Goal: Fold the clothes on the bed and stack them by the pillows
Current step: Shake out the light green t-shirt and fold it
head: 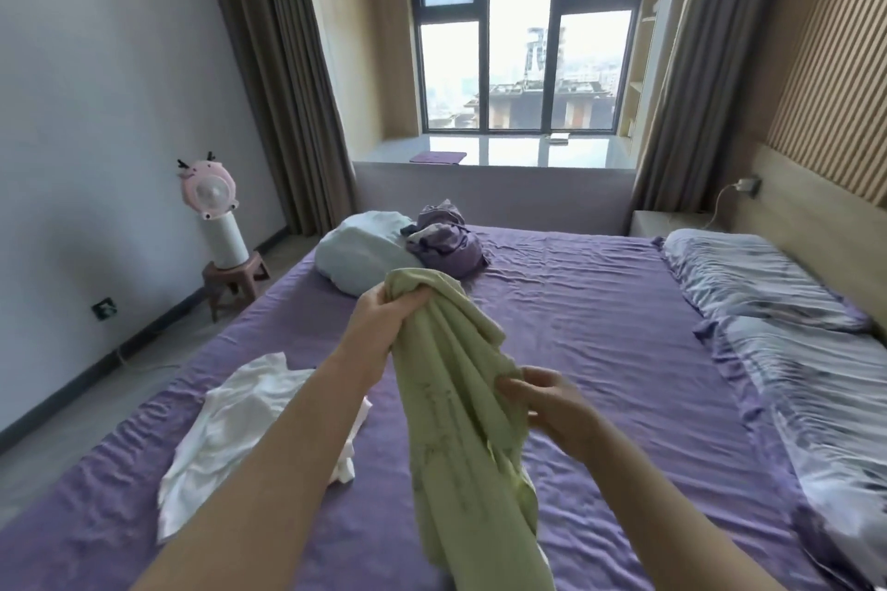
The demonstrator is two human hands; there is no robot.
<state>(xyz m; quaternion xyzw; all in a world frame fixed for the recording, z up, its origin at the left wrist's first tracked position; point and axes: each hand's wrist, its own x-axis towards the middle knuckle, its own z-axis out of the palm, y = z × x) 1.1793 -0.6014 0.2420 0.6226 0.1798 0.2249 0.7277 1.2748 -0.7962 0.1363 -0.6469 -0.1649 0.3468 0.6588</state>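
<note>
Early stage, by the look of it. The left hand (384,317) grips a bunched end of a green garment (461,403), held up over the bed (600,326); the right hand (547,403), lower and nearer, pinches its edge, fingers blurred. Nothing folded is visible. A white garment (225,427) lies crumpled under the left forearm; purple clothes (446,240) and a pale blue bundle (360,250) sit beyond the left hand. The pillows (768,293), off past the right hand, carry no stack.

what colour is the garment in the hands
Pale green garment, faint darker print, seen in the head view.
</note>
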